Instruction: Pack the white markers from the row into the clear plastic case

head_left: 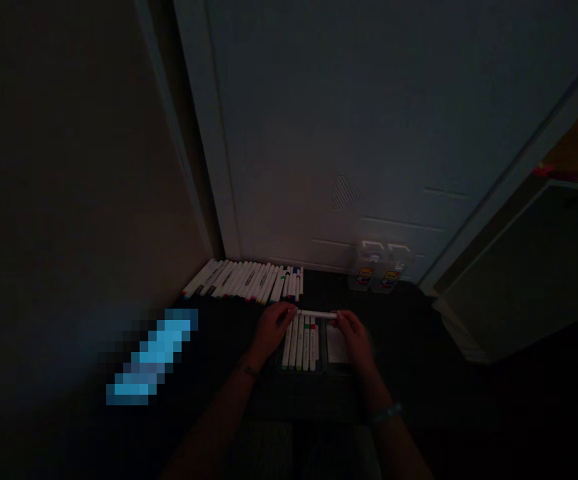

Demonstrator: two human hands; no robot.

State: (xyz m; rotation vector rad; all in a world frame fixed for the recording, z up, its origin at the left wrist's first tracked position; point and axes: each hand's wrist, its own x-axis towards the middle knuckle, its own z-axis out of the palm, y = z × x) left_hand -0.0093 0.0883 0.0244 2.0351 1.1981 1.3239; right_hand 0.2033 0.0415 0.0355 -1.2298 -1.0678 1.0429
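Observation:
Between my two hands a white marker (319, 314) is held level by its ends. The fingertips of my left hand (273, 328) pinch its left end, and my right hand (353, 333) grips the right end. Just below lies an opened clear plastic case (301, 371). Its left half holds several white markers (299, 345) side by side, some with green or red showing. In the right half, partly covered by my right hand, is a pale sheet (337, 344).
Along the back left of the dark table (409, 373), several white markers (243, 280) lie in a row. Two clear plastic cases (367, 267) with coloured labels stand against the white panel (289, 167) at the back. A glowing pixelated rectangle (156, 357) is at the left.

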